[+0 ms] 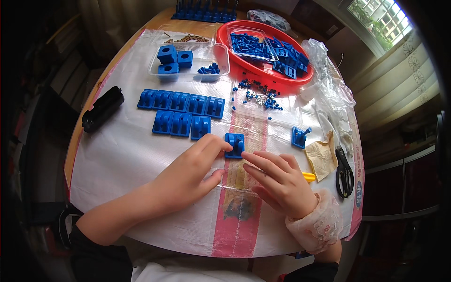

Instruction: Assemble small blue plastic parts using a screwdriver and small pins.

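A small blue plastic bracket (234, 145) with a square base and a raised hooked part lies on the white sheet before me. My left hand (190, 171) reaches it from the left; its curled index fingertip touches the bracket's edge while the thumb stays apart. From the right comes my right hand (277, 181), fingers stretched out and the foremost fingertip at the bracket's lower right corner. A yellow handle (308, 176) shows partly from beneath that hand. Beyond my left hand, similar blue brackets (181, 102) lie in two rows.
A clear tub (152, 70) holds blue blocks and small blue parts. Behind stands a red basin (300, 81) of blue pieces. Tiny caps and nuts (260, 97) lie scattered. Scissors (344, 174), a cloth (322, 157), another bracket (299, 137) and a black case (102, 109) lie around.
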Demonstrator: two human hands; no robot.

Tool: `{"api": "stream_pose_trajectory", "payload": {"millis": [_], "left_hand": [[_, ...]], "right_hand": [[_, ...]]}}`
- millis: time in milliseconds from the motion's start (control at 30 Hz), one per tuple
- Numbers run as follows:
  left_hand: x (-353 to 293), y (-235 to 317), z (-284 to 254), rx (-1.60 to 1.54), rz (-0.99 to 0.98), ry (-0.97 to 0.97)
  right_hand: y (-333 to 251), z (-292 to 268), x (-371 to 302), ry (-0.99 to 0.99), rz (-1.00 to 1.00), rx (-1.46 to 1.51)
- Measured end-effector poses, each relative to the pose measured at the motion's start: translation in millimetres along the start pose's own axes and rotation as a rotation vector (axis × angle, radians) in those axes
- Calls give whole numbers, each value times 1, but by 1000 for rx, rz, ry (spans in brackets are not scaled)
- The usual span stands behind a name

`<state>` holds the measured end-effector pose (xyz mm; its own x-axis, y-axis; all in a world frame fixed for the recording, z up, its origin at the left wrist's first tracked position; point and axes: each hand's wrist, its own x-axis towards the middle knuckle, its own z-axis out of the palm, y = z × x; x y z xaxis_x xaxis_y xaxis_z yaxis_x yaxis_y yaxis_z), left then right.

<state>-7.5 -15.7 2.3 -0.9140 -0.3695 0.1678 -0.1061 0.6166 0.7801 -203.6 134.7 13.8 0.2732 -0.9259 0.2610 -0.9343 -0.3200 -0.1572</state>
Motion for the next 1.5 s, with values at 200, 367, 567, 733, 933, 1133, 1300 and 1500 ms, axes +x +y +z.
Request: {"api": "stream_pose_trajectory", "payload": {"millis": [200,367,567,733,933,1133,1300,1500], "left_hand": [[-1,-4,2,126,139,-54],[-1,-2,6,178,202,-28],[-4,0,4,183,165,-79],[-2,1,4,192,174,-92],[-4,-1,5,225,194,-77],[-3,1,6,227,208,-85],[-4,2,6,245,211,-81],[-3,2,7,248,215,-77]], "right_hand": [[1,3,1,-73,59,18],[4,5,-3,-29,124,14],[4,3,-3,-7,183,-23],[5,0,-3,19,201,-63],[6,1,-5,22,224,-39],[10,5,-3,-40,140,-99],[14,10,0,-72,148,-79],[14,9,-2,-70,171,-3]]}}
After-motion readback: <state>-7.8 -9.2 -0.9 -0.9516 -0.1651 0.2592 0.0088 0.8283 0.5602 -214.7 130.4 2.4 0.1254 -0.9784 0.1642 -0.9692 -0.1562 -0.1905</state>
